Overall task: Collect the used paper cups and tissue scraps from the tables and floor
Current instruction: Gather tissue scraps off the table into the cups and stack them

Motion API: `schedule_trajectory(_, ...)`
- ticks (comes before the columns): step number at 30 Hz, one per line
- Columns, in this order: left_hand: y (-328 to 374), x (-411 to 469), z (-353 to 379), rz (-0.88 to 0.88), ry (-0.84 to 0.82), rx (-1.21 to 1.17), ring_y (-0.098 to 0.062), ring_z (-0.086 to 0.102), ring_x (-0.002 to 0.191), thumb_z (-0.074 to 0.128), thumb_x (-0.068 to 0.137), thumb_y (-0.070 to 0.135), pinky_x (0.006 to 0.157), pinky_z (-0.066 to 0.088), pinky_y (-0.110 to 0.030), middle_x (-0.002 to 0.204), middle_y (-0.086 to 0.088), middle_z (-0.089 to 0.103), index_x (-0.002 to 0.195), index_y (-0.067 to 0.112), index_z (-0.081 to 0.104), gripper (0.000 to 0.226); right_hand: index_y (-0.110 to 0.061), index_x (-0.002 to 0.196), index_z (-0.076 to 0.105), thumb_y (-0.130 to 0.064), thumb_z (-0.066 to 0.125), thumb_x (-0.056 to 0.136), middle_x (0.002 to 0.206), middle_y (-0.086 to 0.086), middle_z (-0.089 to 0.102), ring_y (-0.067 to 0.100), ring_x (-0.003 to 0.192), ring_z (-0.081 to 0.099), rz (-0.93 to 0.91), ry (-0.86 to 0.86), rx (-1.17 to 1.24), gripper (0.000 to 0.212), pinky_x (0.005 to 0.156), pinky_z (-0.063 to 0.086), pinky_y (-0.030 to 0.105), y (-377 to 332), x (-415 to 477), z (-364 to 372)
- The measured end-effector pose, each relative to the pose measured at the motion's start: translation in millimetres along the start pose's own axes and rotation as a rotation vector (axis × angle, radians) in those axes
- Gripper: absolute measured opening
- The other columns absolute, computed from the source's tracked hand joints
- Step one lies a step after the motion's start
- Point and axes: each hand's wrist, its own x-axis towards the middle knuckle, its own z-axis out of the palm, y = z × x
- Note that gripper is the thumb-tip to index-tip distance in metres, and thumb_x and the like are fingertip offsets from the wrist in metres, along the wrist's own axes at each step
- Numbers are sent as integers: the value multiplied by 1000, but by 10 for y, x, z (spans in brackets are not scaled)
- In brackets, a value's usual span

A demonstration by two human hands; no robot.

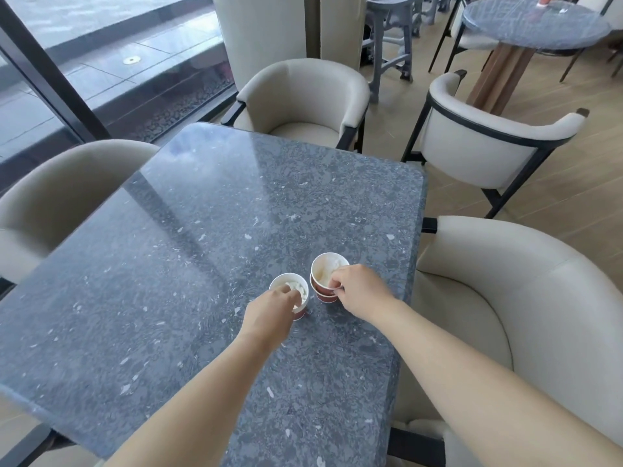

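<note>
Two sets of red paper cups with white insides stand on the grey speckled table (202,264), near its right side. The left cup (286,287) holds a crumpled white tissue, and my left hand (269,315) grips its near rim with fingers reaching inside. To its right is a stack of nested cups (324,274), tilted slightly, also with white tissue inside. My right hand (357,291) pinches the near rim of that stack.
Cream armchairs surround the table: one at the left (60,203), one at the far side (303,99), two at the right (499,143) (505,298). A round table (536,25) with a red cup stands at the far right. A glass wall runs along the left.
</note>
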Motion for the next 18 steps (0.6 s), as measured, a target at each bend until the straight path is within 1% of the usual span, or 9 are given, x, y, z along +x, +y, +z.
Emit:
schedule_trajectory(5, -60, 48, 29, 10, 0, -14, -19, 57, 101, 51, 86, 15, 69, 49, -32, 107, 8, 59, 106, 28, 57, 25, -18, 89, 66, -13, 55, 86, 96, 10, 67, 30, 90, 59, 27, -54, 5, 12, 68, 44, 31, 35, 26, 180)
schedule_trajectory(8, -108, 61, 29, 30, -3, -8, -19, 57, 103, 52, 85, 18, 73, 49, -32, 107, 8, 61, 107, 29, 57, 25, -18, 87, 63, -12, 58, 84, 98, 9, 65, 30, 90, 58, 27, -63, -7, 8, 69, 46, 33, 22, 39, 257)
schedule_trajectory(10, -142, 68, 24, 38, -15, 20, -20, 57, 102, 52, 86, 19, 76, 47, -31, 108, 8, 62, 108, 29, 57, 25, -18, 88, 63, -11, 57, 84, 99, 8, 64, 30, 90, 58, 38, -67, -26, 10, 69, 48, 34, 11, 51, 286)
schedule_trajectory(13, -168, 72, -8, 31, -25, 43, -21, 58, 102, 51, 86, 18, 75, 46, -31, 108, 6, 63, 107, 29, 57, 25, -16, 88, 63, -11, 52, 85, 96, 9, 65, 31, 90, 58, 39, -59, -7, 12, 67, 45, 33, -27, 68, 275)
schedule_trajectory(14, -170, 69, -37, 23, -15, 30, -22, 58, 102, 51, 85, 19, 74, 47, -32, 108, 5, 63, 108, 29, 57, 25, -15, 87, 63, -12, 52, 85, 95, 10, 66, 31, 89, 59, 32, -39, 13, 11, 68, 47, 34, -49, 66, 254)
schedule_trajectory(16, -171, 48, -124, -3, 37, -38, -23, 59, 100, 52, 85, 22, 71, 47, -33, 107, 5, 64, 108, 29, 58, 25, -13, 89, 63, -15, 55, 85, 94, 9, 67, 30, 89, 59, 5, 10, 67, 10, 73, 49, 37, -101, 43, 187)
schedule_trajectory(18, -172, 1, -232, -24, 106, -125, -24, 60, 96, 54, 83, 25, 67, 46, -32, 104, 4, 66, 104, 28, 61, 22, -13, 88, 65, -17, 57, 85, 92, 7, 68, 27, 88, 60, -18, 51, 132, 9, 74, 49, 39, -154, -28, 103)
